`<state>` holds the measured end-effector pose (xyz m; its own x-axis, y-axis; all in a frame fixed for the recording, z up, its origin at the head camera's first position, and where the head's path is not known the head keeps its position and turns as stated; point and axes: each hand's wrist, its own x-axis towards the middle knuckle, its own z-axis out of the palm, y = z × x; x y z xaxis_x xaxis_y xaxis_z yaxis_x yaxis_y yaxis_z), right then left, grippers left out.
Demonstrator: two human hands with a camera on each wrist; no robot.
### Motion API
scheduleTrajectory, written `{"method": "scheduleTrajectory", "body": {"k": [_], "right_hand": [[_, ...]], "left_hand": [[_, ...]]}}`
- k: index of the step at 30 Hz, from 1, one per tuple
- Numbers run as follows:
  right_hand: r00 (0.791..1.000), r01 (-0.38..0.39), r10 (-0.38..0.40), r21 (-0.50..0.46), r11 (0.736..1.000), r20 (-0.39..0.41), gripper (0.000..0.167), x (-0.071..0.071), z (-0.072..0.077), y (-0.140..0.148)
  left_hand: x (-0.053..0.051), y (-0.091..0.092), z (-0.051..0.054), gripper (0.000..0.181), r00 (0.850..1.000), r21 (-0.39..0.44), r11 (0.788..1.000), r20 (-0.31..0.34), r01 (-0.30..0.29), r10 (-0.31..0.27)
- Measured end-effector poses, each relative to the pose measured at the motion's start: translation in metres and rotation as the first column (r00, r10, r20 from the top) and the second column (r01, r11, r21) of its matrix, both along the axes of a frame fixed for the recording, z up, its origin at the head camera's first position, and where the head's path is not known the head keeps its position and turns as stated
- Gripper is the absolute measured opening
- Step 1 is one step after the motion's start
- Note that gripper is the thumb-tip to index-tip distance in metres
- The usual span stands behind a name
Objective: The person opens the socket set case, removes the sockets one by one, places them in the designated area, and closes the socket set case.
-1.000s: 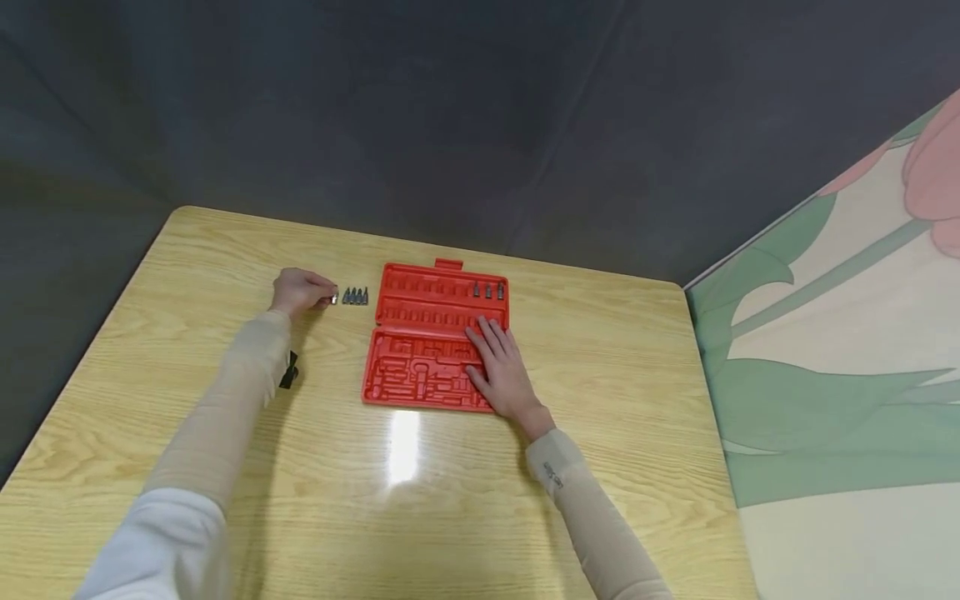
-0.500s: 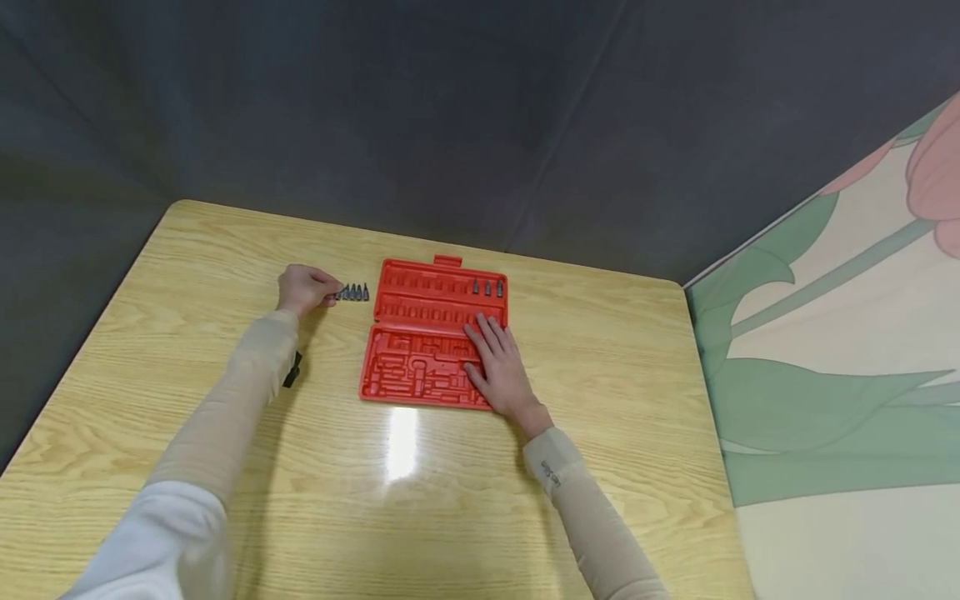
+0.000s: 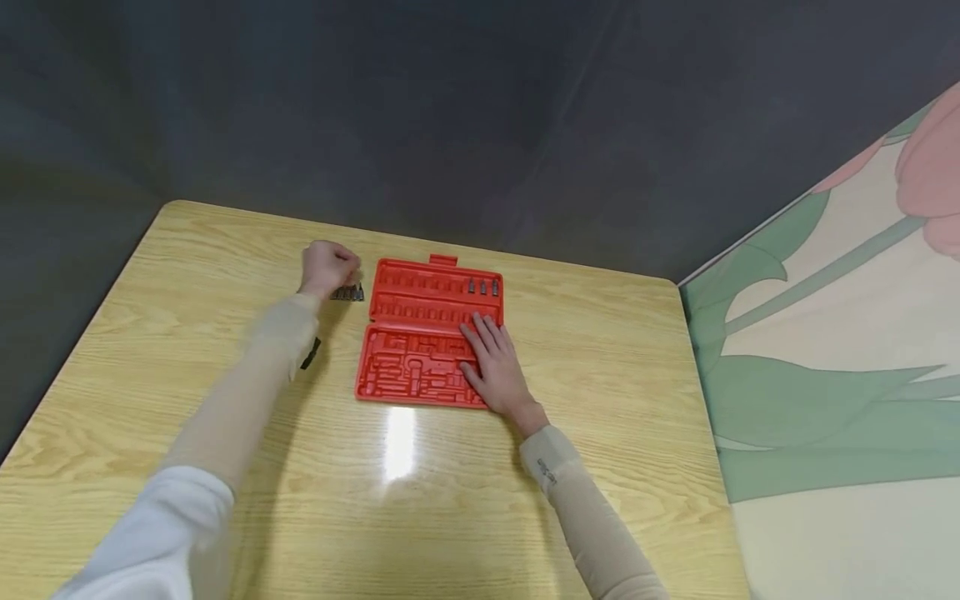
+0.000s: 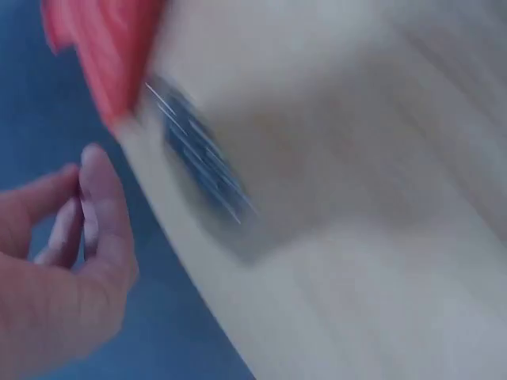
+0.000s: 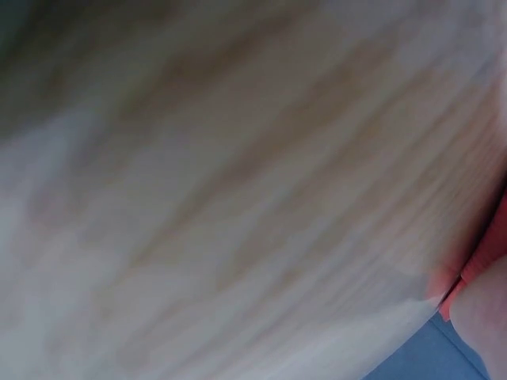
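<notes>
My left hand (image 3: 327,267) is raised just above a row of several small dark screwdriver bits (image 3: 348,294) left of the red case, partly covering them. In the left wrist view the row of bits (image 4: 200,158) is blurred, and the hand (image 4: 71,261) beside it has loosely bent fingers with nothing visible between them. The red plastic bit case (image 3: 390,342) lies open on the table. Three bits (image 3: 483,287) stand in its upper right slots. Across the case's right side rests my right hand (image 3: 497,367), fingers extended.
The light wooden table (image 3: 300,467) ends at a dark curtain (image 3: 420,125) behind and on the left. A flower-patterned cloth (image 3: 825,375) hangs on the right. The right wrist view shows mostly tabletop and a red corner of the case.
My left hand sets a silvery bit at the left end of the row, lets go, then lifts and moves right over the bits. My right hand stays on the case.
</notes>
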<state>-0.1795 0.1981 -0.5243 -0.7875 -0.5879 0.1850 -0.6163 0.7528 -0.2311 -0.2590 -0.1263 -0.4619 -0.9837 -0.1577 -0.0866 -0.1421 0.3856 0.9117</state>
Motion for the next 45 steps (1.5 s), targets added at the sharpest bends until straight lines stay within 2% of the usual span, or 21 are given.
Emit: {"method": "scheduleTrajectory", "body": {"k": [2, 4, 6, 8, 10, 12, 16, 20, 25, 29, 33, 37, 41, 45], "right_hand": [[1.000, 0.004, -0.004, 0.001, 1.000, 0.002, 0.061, 0.002, -0.001, -0.002], [1.000, 0.004, -0.004, 0.000, 1.000, 0.006, 0.061, 0.004, -0.003, -0.007], [1.000, -0.001, 0.001, 0.009, 1.000, 0.008, 0.061, 0.006, -0.004, -0.013], [1.000, -0.007, 0.007, 0.020, 1.000, 0.011, 0.060, 0.008, -0.006, -0.021], [1.000, -0.007, 0.007, 0.031, 0.999, 0.015, 0.060, 0.011, -0.008, -0.027], [1.000, -0.006, 0.005, 0.045, 0.999, 0.015, 0.060, 0.014, -0.009, -0.032], [1.000, -0.013, 0.013, 0.069, 0.998, 0.005, 0.060, 0.016, -0.010, -0.039], [1.000, -0.018, 0.018, 0.063, 0.998, -0.005, 0.060, 0.015, -0.007, -0.041], [1.000, -0.019, 0.019, 0.062, 0.998, -0.010, 0.061, 0.013, -0.005, -0.041], [1.000, -0.017, 0.018, 0.070, 0.997, -0.012, 0.061, 0.011, -0.006, -0.041], [1.000, -0.017, 0.017, 0.070, 0.997, -0.008, 0.061, 0.011, -0.006, -0.040], [1.000, -0.016, 0.017, 0.079, 0.997, -0.008, 0.061, 0.009, -0.008, -0.038], [1.000, -0.014, 0.015, 0.090, 0.996, -0.007, 0.062, 0.008, -0.008, -0.038], [1.000, -0.022, 0.021, 0.086, 0.996, 0.005, 0.061, 0.007, -0.007, -0.037]], "left_hand": [[-0.008, 0.031, 0.006, 0.019, 0.997, 0.074, 0.994, 0.002, 0.082, -0.082], [-0.014, 0.063, 0.009, 0.020, 0.983, 0.161, 0.971, 0.032, 0.174, -0.181], [-0.018, 0.090, 0.008, 0.020, 0.967, 0.162, 0.959, 0.062, 0.234, -0.247], [-0.019, 0.107, 0.004, 0.020, 0.958, 0.116, 0.958, 0.083, 0.263, -0.273], [-0.020, 0.117, -0.002, 0.019, 0.956, 0.059, 0.962, 0.110, 0.268, -0.273], [-0.020, 0.121, -0.009, 0.019, 0.957, 0.026, 0.967, 0.139, 0.255, -0.256], [-0.019, 0.120, -0.017, 0.018, 0.961, 0.029, 0.978, 0.179, 0.209, -0.211], [-0.022, 0.120, -0.014, 0.019, 0.968, -0.026, 0.984, 0.186, 0.177, -0.169], [-0.027, 0.125, -0.011, 0.022, 0.967, -0.113, 0.979, 0.215, 0.167, -0.140], [-0.026, 0.128, -0.012, 0.022, 0.965, -0.081, 0.985, 0.229, 0.150, -0.129], [-0.022, 0.130, -0.014, 0.017, 0.976, -0.029, 0.991, 0.180, 0.132, -0.125], [-0.018, 0.131, -0.017, 0.015, 0.989, -0.031, 0.992, 0.085, 0.121, -0.118], [-0.018, 0.130, -0.019, 0.014, 0.995, -0.019, 0.995, 0.018, 0.102, -0.101], [-0.018, 0.128, -0.020, 0.013, 0.996, 0.086, 0.992, -0.009, 0.094, -0.093]]}}
